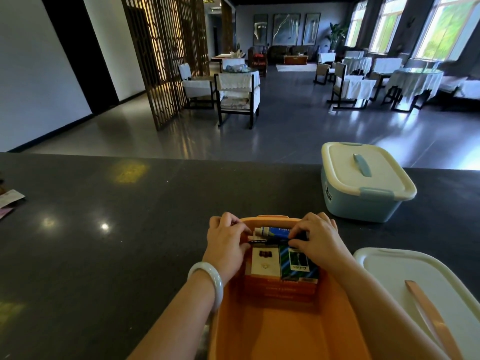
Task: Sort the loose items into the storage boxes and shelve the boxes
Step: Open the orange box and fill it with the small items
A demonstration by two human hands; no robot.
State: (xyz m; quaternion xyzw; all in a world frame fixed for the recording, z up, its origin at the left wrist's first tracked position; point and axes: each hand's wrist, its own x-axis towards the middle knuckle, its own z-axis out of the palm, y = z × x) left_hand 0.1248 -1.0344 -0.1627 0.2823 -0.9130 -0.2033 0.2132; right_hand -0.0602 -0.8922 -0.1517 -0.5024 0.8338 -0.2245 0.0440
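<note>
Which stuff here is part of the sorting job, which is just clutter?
In the job:
orange box
its lid
blue tube
black pen
white card
striped packet
blue box, lid on
left hand, right hand

Lying about:
papers at counter edge
dining chairs

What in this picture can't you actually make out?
- Head view: the thin dark item both hands pinch is too small to identify.
- Blue box: its closed lid hides any contents.
- Papers: cut off by the left edge.
- Tube label: too blurred to read, partly under the right hand.
</note>
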